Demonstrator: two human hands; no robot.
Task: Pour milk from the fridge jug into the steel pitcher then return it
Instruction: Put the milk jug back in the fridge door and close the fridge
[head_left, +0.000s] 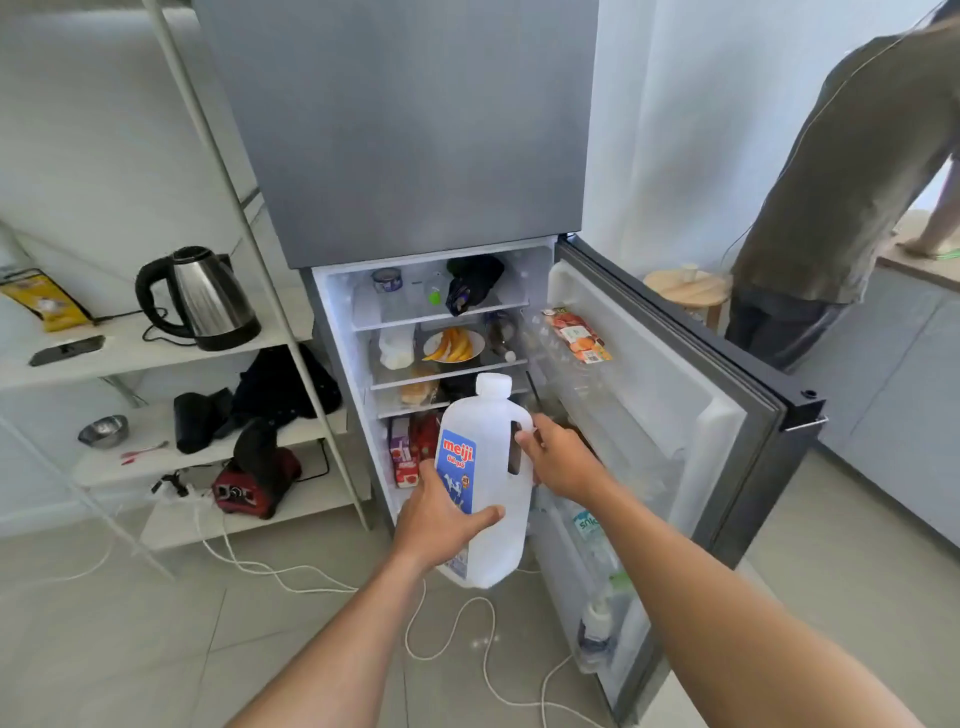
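**Hands (439, 517) hold milk jug at open fridge**

Left hand wraps the lower body of the milk jug (488, 431), thumb across the front below the blue label. Right hand (558, 460) grips the jug's handle, fingers curled through it. Jug is capped, white, tilted slightly, held in the air in front of the fridge (395, 130), whose lower door (675, 374) is swung open to the right. Plate of fruit (453, 344) sits on a middle fridge shelf. Kettle (200, 299) stands on the rack at left. White cable (452, 629) lies on the floor. Another person (841, 182) stands far right.
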